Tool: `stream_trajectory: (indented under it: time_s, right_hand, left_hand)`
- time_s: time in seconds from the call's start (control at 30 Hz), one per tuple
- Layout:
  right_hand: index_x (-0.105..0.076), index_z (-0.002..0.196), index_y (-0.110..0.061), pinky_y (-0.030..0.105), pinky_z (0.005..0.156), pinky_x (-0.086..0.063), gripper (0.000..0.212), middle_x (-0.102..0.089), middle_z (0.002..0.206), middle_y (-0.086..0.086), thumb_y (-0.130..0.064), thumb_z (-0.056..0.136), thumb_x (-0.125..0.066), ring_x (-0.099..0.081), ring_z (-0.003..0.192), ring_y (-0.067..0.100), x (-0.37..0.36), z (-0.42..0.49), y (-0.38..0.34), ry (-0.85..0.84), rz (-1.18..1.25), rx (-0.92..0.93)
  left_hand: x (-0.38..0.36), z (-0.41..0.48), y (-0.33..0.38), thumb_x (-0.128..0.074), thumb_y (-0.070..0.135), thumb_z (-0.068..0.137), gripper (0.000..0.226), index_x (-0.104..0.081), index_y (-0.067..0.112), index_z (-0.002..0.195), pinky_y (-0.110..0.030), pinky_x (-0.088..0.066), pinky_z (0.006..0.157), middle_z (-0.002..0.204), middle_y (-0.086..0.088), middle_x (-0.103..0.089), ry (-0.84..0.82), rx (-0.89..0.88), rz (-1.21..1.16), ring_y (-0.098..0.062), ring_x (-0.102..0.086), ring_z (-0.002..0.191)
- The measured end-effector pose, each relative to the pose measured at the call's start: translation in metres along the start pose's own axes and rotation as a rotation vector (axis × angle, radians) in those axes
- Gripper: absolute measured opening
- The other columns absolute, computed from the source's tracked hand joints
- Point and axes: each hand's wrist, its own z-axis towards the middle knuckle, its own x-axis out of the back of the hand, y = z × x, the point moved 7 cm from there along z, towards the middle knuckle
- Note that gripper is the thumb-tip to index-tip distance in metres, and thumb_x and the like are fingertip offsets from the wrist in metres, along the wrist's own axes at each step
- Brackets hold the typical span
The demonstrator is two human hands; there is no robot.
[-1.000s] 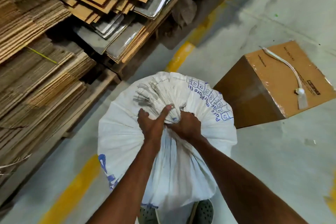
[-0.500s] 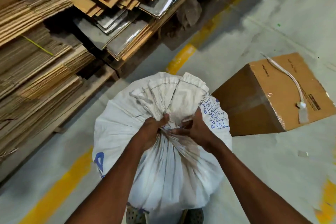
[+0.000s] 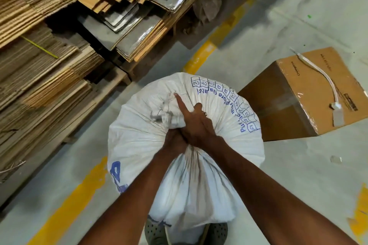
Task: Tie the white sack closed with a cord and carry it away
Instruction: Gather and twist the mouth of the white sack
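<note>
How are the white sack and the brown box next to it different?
The white sack is soft, bulging, wrinkled cloth; the cardboard box is stiff, flat-sided and square-cornered. The sack's neck is bunched shut in the left hand and right hand; the box is taped shut and untouched, a white cord lying on top. Both rest on the grey floor.

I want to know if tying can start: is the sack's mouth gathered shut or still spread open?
Gathered shut: the white sack has its neck bunched under the left hand and right hand.
</note>
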Motion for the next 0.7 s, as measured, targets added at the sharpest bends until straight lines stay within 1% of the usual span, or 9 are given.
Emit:
stream_trajectory:
  time_s: [0.13,0.23,0.33,0.4,0.43,0.5,0.57,0.63,0.7]
  right_hand:
    - [0.002,0.159,-0.055,0.047,0.088,-0.051,0.089,-0.041,0.129,0.019,-0.046,0.096,-0.061,-0.063,0.097,0.039,0.007,0.009,0.009,0.064,-0.009,-0.362]
    - [0.009,0.161,-0.047,0.049,0.087,-0.051,0.091,-0.041,0.132,0.019,-0.039,0.098,-0.057,-0.062,0.1,0.037,-0.003,-0.001,0.007,0.129,-0.028,-0.396]
    - [0.013,0.164,-0.027,0.056,0.107,-0.041,0.102,-0.03,0.153,0.022,-0.037,0.096,-0.063,-0.045,0.134,0.042,-0.022,-0.016,-0.011,0.038,0.207,-0.258]
    - [0.018,0.161,-0.022,0.05,0.121,-0.032,0.12,-0.023,0.165,0.015,-0.025,0.086,-0.076,-0.029,0.152,0.026,-0.021,-0.032,-0.015,-0.037,0.556,-0.179]
    - [0.007,0.161,-0.022,0.043,0.123,-0.033,0.117,-0.033,0.16,0.006,-0.012,0.084,-0.079,-0.034,0.15,0.012,-0.016,-0.039,-0.01,-0.077,0.751,-0.161]
    - [-0.022,0.15,-0.023,0.046,0.118,-0.042,0.095,-0.055,0.131,-0.003,0.015,0.082,-0.076,-0.055,0.129,0.012,-0.005,-0.038,0.02,-0.084,1.023,-0.229]
    - [-0.017,0.158,-0.023,0.056,0.104,-0.053,0.117,-0.056,0.131,0.012,0.014,0.071,-0.087,-0.063,0.122,0.027,0.003,-0.029,0.061,-0.013,1.116,-0.372]
    - [-0.022,0.162,-0.015,0.046,0.086,-0.063,0.113,-0.052,0.145,0.018,0.009,0.073,-0.089,-0.072,0.114,0.031,0.005,-0.024,0.073,-0.092,1.127,-0.338]
    - [-0.045,0.15,0.001,0.041,0.083,-0.064,0.081,-0.065,0.136,0.02,0.012,0.079,-0.083,-0.074,0.111,0.031,0.008,-0.028,0.066,-0.221,1.059,-0.244]
  left_hand:
    - [0.017,-0.027,-0.015,-0.066,0.004,0.082,0.07,-0.04,0.016,0.147,-0.035,-0.055,0.089,0.135,-0.013,-0.06,0.289,-0.013,-0.678,-0.02,-0.064,0.109]
    - [0.018,-0.031,0.015,-0.063,0.011,0.085,0.067,-0.044,0.014,0.149,-0.026,-0.057,0.076,0.121,-0.002,-0.07,0.076,-0.048,-0.941,-0.015,-0.069,0.101]
    - [0.033,-0.005,0.047,-0.081,0.052,0.077,0.08,-0.05,0.021,0.145,-0.038,-0.06,0.09,0.118,0.0,-0.075,0.04,0.036,-0.761,-0.018,-0.075,0.099]
    - [0.056,0.011,0.052,-0.079,0.073,0.059,0.095,-0.06,0.02,0.135,-0.049,-0.057,0.097,0.117,-0.001,-0.075,0.196,0.095,-0.565,-0.023,-0.074,0.101]
    - [0.064,0.017,0.051,-0.076,0.072,0.066,0.089,-0.061,0.016,0.134,-0.051,-0.056,0.098,0.117,-0.002,-0.072,0.242,0.114,-0.527,-0.026,-0.071,0.102]
    - [0.064,0.017,0.051,-0.066,0.058,0.09,0.073,-0.051,0.009,0.141,-0.051,-0.053,0.101,0.124,-0.005,-0.062,0.264,0.162,-0.579,-0.028,-0.064,0.11]
    - [0.052,0.019,0.051,-0.058,0.061,0.093,0.074,-0.046,0.008,0.144,-0.049,-0.052,0.103,0.131,-0.007,-0.059,0.253,0.179,-0.589,-0.027,-0.061,0.116]
    - [0.035,0.02,0.056,-0.056,0.082,0.079,0.094,-0.053,0.009,0.138,-0.048,-0.054,0.1,0.132,-0.007,-0.063,0.15,0.171,-0.553,-0.027,-0.065,0.113]
    - [0.02,0.03,0.051,-0.054,0.099,0.056,0.122,-0.056,0.009,0.138,-0.051,-0.056,0.097,0.13,-0.013,-0.067,0.044,0.192,-0.482,-0.033,-0.069,0.109]
